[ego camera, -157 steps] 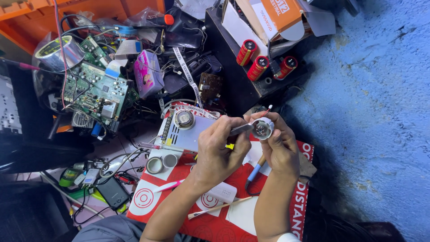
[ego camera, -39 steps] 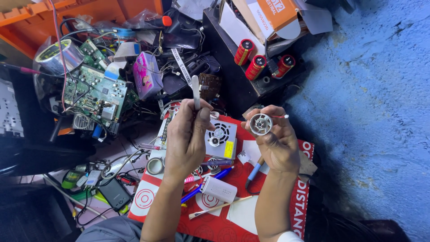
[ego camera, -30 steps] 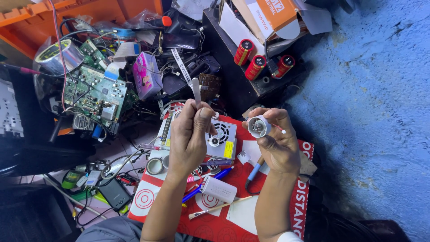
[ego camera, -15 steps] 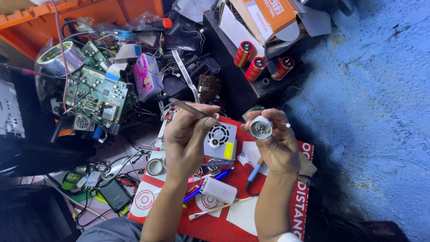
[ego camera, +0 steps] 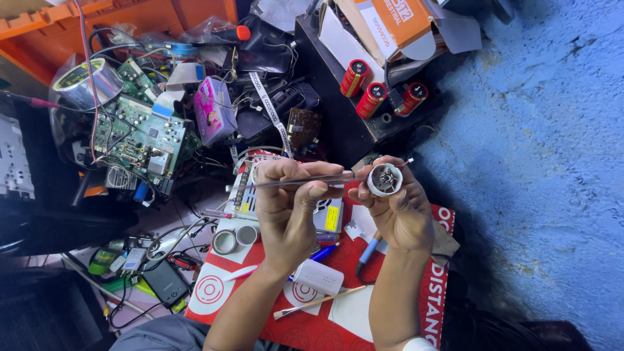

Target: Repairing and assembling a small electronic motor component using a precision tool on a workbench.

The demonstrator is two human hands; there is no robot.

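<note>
My right hand [ego camera: 398, 209] holds up a small round white motor part [ego camera: 385, 179] with a metal hub and thin wires. My left hand [ego camera: 290, 208] grips slim metal tweezers [ego camera: 302, 181] laid level, their tip reaching the left edge of the round part. Both hands hover above a red printed sheet [ego camera: 325, 286], and a white circuit module [ego camera: 328, 216] with a yellow label lies under the left hand.
A green circuit board [ego camera: 140, 136], a tape roll [ego camera: 84, 81], a pink box [ego camera: 213, 116] and tangled cables crowd the left. Three red cylindrical capacitors [ego camera: 372, 97] stand on a black unit. A blue pen [ego camera: 368, 250], white block [ego camera: 318, 277], thin stick [ego camera: 315, 303] and two small rings [ego camera: 234, 239] lie on the sheet. A blue wall fills the right.
My left hand has swung the tweezers from pointing up to lying level and brought their tip to the round part. My right hand has kept the part nearly still.
</note>
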